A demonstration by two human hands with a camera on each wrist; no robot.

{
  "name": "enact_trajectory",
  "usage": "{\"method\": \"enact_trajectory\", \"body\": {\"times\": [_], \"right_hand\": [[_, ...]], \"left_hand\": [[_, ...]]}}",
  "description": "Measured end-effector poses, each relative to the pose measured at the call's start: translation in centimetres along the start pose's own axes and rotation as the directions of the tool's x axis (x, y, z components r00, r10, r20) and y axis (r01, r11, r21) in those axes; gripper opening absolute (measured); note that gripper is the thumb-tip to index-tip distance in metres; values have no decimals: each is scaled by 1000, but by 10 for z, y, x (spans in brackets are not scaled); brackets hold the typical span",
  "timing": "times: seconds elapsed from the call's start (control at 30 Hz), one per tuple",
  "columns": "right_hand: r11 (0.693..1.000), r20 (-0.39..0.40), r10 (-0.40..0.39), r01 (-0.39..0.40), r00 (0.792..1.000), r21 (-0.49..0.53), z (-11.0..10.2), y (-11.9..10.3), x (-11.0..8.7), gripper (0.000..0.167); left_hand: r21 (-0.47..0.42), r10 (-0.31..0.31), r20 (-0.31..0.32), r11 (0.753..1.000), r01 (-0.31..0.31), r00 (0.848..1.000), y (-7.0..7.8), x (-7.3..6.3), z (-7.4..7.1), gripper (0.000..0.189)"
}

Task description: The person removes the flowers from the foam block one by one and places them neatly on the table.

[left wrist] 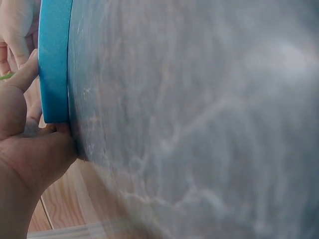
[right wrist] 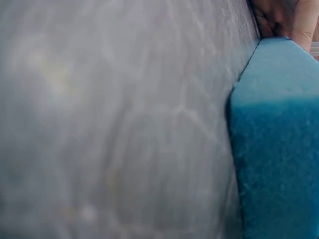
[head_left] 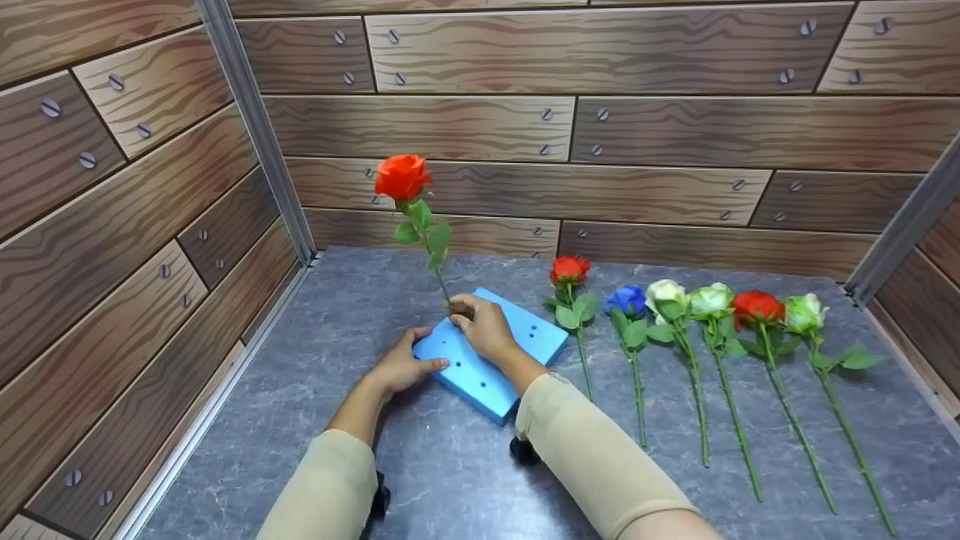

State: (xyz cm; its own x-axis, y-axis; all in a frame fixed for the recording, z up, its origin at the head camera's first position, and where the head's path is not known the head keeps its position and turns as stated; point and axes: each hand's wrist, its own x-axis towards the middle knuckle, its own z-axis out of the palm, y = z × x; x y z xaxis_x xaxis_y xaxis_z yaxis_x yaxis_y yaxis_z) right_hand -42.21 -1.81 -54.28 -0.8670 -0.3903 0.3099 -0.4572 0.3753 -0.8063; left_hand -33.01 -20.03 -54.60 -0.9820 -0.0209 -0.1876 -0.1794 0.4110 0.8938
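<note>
My right hand (head_left: 486,328) pinches the lower stem of a red rose (head_left: 403,178) that stands nearly upright, tilted to the left, over a blue foam block (head_left: 544,346). The stem's lower end is hidden behind the fingers. My left hand (head_left: 399,366) holds the block's left end, with the thumb over the top face and the other fingers round the edge. Small dark holes dot the block's top. In the left wrist view the block (left wrist: 54,64) lies flat on the table between thumb and fingers. The right wrist view shows the block's side (right wrist: 279,159) close up.
To the right on the grey table (head_left: 315,375) lie another red rose (head_left: 570,270), a blue rose (head_left: 627,300), a white rose (head_left: 666,294), a pale green rose (head_left: 710,300), a further red rose (head_left: 757,307) and a green-white rose (head_left: 806,312). Wood-patterned walls (head_left: 465,127) enclose the table.
</note>
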Motion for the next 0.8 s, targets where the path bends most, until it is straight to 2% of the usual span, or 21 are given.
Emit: {"method": "enact_trajectory", "body": {"times": [0.13,0.37,0.57,0.7,0.8], "right_hand": [[999,-12,-34,34,999,24,1,1,0,22],[990,-13,-62,63,998,130,1,1,-1,26],[981,-68,-30,42,997,192,0,1,-2,27],[961,-109,0,30,994,275,0,2,-2,24],[958,-113,7,25,994,284,-1,2,-2,25]], "left_hand": [[-7,1,9,1000,-1,1000,0,0,0,86],[-4,3,7,1000,-3,1000,1,-1,-1,86],[7,-2,4,1000,1,1000,0,-2,-1,86],[2,-16,11,1000,16,1000,0,-1,-1,84],[2,-25,15,1000,25,1000,0,-2,-1,84]]}}
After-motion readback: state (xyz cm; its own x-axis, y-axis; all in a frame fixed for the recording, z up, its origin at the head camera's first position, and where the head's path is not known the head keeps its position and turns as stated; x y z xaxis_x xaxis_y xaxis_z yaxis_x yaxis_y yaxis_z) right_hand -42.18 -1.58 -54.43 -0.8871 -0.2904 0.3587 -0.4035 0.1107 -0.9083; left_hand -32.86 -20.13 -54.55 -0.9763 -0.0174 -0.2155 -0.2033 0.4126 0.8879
